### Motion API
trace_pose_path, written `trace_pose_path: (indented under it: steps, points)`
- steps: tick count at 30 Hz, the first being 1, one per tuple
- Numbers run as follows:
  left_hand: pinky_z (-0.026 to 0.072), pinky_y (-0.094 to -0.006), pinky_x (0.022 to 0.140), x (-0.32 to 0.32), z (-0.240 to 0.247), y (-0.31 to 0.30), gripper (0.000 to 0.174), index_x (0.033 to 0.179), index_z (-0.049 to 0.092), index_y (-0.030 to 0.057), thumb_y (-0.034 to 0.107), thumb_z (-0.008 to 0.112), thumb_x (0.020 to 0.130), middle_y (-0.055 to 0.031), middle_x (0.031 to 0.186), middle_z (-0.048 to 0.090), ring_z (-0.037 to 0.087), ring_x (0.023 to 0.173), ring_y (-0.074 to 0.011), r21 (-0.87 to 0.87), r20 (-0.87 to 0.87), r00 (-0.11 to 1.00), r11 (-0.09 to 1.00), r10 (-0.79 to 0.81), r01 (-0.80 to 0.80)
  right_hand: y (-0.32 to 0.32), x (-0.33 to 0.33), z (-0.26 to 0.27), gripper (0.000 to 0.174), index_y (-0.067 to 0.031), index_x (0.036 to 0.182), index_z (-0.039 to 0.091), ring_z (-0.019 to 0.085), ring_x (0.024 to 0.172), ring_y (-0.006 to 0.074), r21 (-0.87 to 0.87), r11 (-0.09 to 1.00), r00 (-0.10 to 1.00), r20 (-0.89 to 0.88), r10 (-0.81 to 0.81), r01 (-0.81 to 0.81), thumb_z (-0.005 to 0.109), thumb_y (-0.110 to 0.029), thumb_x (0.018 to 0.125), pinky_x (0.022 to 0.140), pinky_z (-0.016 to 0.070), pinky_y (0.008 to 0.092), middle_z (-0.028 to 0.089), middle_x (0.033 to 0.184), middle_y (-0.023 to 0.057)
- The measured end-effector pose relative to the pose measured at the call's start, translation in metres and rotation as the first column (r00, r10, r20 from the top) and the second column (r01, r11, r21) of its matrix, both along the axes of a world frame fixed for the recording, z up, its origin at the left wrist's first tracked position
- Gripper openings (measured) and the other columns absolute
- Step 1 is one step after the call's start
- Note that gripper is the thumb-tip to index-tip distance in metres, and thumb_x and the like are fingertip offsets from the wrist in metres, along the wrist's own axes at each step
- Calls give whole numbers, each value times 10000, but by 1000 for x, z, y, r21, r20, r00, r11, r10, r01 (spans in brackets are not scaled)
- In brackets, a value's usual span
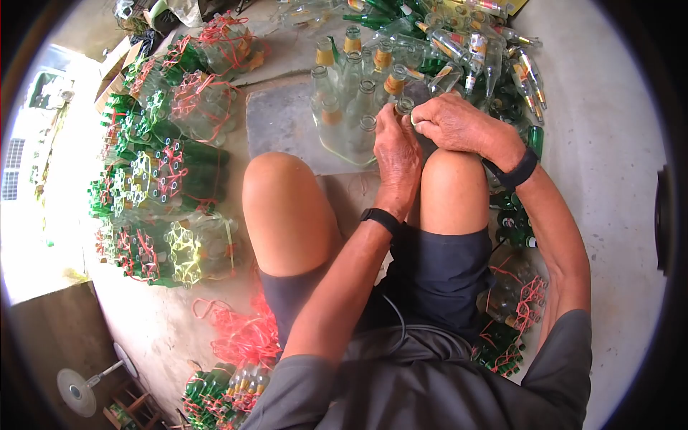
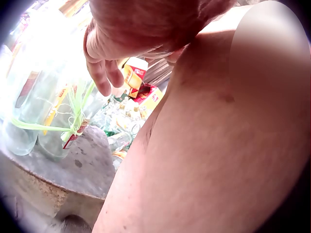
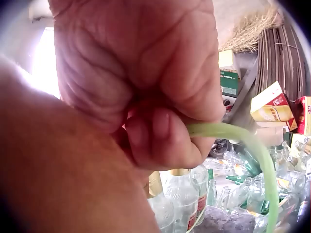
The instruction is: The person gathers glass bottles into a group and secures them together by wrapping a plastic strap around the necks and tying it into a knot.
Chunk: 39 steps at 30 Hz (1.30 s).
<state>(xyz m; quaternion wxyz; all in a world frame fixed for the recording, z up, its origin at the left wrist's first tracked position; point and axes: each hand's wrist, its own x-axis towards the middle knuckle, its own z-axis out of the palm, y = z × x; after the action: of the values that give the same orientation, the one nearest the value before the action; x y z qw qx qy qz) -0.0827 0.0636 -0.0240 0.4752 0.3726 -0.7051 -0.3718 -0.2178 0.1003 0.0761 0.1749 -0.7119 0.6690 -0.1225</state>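
Observation:
My right hand (image 1: 462, 122) curls its fingers tightly on a strand of pale green plastic twine (image 3: 262, 162), which arcs out of the fist and downward in the right wrist view. Close beside it, at the near right edge of a cluster of clear glass bottles (image 1: 351, 79), is my left hand (image 1: 398, 147). Its fingertips reach the bottle tops; two fingers point down in the left wrist view, and I cannot tell whether they grip anything. The upright bottles, some with gold neck foil, stand on a grey slab (image 1: 276, 132). Green twine, knotted at one spot (image 2: 75, 124), runs round them.
Loose clear and green bottles (image 1: 466, 50) lie heaped beyond the slab. On the left stand bundles of bottles (image 1: 165, 172) tied with red and yellow twine. Red twine (image 1: 244, 330) is piled on the floor near a fan (image 1: 77, 390). More bundles (image 1: 512, 294) stand at right.

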Motion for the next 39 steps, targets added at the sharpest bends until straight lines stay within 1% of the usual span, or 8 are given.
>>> trace_pose_path:
  steps: [7,16,22,24,31,33,37,39]
  points:
    - [532,-480,839,6,10,5,354,1331,531,-60,39,588,996,-262,1084,668,656,984,-443,64,-5,999,997,-39,39,4,10,6,172,-5,842,633,648,861,465,47,999,997,-73,28,-25,586,-150,921,763,508,546,668,825,241]
    - [530,-510,869,35,20,22,383,1340,558,-17,-16,574,958,-250,1238,635,632,1075,-468,-176,-32,997,982,-68,62,12,22,17,175,13,851,640,662,897,448,-4,998,975,-210,64,-67,584,-143,908,794,524,546,681,854,232]
    - [522,-497,814,40,24,21,440,1311,617,88,-43,605,891,-200,1076,618,628,984,-432,-39,26,985,984,-171,172,17,30,25,164,12,878,663,668,858,460,-28,998,978,-204,46,-53,591,-134,890,786,526,557,689,841,243]
    - [537,-492,750,42,21,17,447,1307,634,103,-44,622,885,-182,1003,589,640,891,-412,-76,36,972,969,-232,234,18,29,25,194,17,798,575,624,832,476,-38,998,989,-143,43,-48,582,-153,891,741,487,555,629,794,263]
    - [504,-453,732,40,23,13,249,1114,653,54,-16,660,875,-169,939,598,623,866,-395,-58,-16,972,971,-234,233,20,26,32,234,20,786,580,617,781,462,-42,998,989,-145,33,-39,614,-185,895,713,486,528,620,765,249]
    - [508,-432,694,41,24,13,190,1095,649,37,10,676,908,-172,919,588,625,797,-380,-93,-70,970,970,-232,225,23,25,42,228,19,816,624,622,733,429,-45,999,1000,2,16,-16,665,-193,890,673,487,480,621,741,228]
    - [523,-384,637,38,5,8,138,1096,643,12,50,672,966,-149,909,598,649,703,-298,-93,-98,975,978,-198,189,27,19,61,204,22,854,660,608,654,333,26,998,994,84,-66,64,716,-173,875,633,475,417,615,720,199]
    - [537,-340,602,39,-2,9,150,1111,632,-16,102,651,1020,-110,910,615,658,649,-201,136,-132,972,968,-195,212,30,12,70,181,27,867,666,573,619,210,63,992,986,122,-112,105,729,-142,871,613,458,375,589,684,153]
